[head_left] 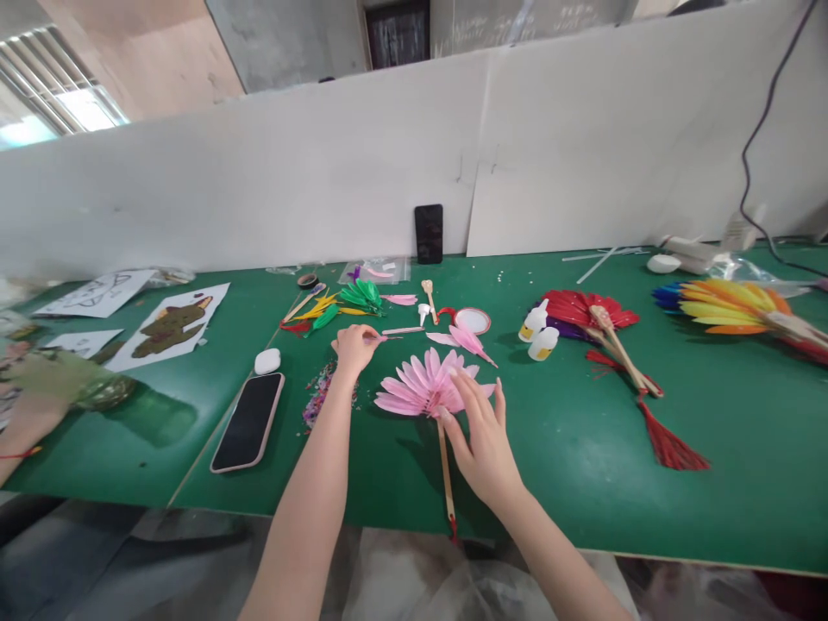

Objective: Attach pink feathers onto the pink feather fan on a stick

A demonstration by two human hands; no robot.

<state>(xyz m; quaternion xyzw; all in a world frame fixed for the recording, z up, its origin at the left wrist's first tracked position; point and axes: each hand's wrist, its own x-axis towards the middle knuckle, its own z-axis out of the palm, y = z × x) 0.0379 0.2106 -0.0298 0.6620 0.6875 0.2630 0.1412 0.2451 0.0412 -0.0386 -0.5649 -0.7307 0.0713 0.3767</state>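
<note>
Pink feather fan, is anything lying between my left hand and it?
Nothing visible does. The left hand, pinching a thin pink piece, is just up-left of the pink feather fan, with only bare green table between. The heap of coloured scraps lies below the hand, off that line. The right hand rests on the fan.

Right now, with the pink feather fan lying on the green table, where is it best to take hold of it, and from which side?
Probably the wooden handle, approached from the near table edge: it lies bare, pointing toward the person. The feathers of the pink feather fan look fragile, and the right hand rests open on them. The left hand pinches a small pink feather.
</note>
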